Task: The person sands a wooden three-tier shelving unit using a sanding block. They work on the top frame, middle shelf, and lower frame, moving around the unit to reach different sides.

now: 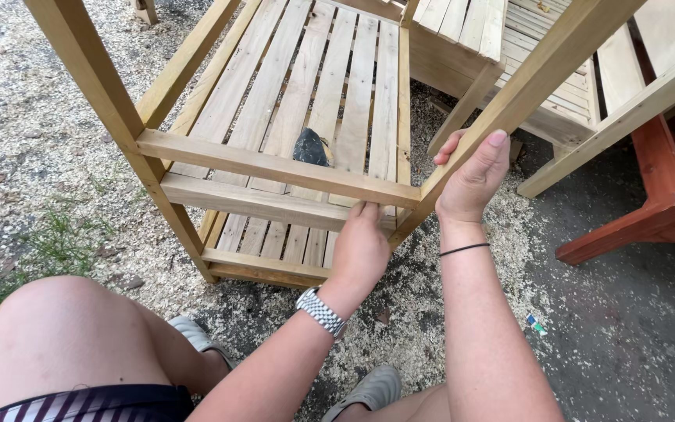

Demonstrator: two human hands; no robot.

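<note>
**Ana:** Left hand (359,248) has its fingers pressed up against the underside of the rail (275,166), right where that rail meets the post (521,92). Closed round it or only pushing? I cannot tell; the fingertips are hidden behind the wood.

**Ben:** And the right hand (472,181)?

**Ana:** Wrapped on the post just above the joint, thumb on the near face, fingers curled behind. Clamped on it, I'd say.

**Ben:** So the frame (197,55) sits straight in front of both hands, on the ground?

**Ana:** Yes, standing on gravel (33,117) strewn with sawdust (400,312). Left of the grip, another post runs up out of view, with a second rail (255,202) below the first. Behind the grip is a slatted shelf (306,86), and a dark object (312,148) lies on it; I can't make out what it is.

**Ben:** What could go wrong?

**Ana:** The corner looks held only by the hands. If the right hand lets the post lean, I'd judge the joint could open and nip the left fingers beneath the rail. Loose sawdust underfoot could let the frame slide, too. Bare palms on raw timber also risk splinters.

**Ben:** How does the wood look?

**Ana:** Pale, unfinished, square-cut lengths, clean edges, grain showing. Slats evenly spaced with gaps between. To the right of the grip stand more pale slatted pieces (556,94), and a reddish-stained leg (650,211) well apart on dark ground.
</note>
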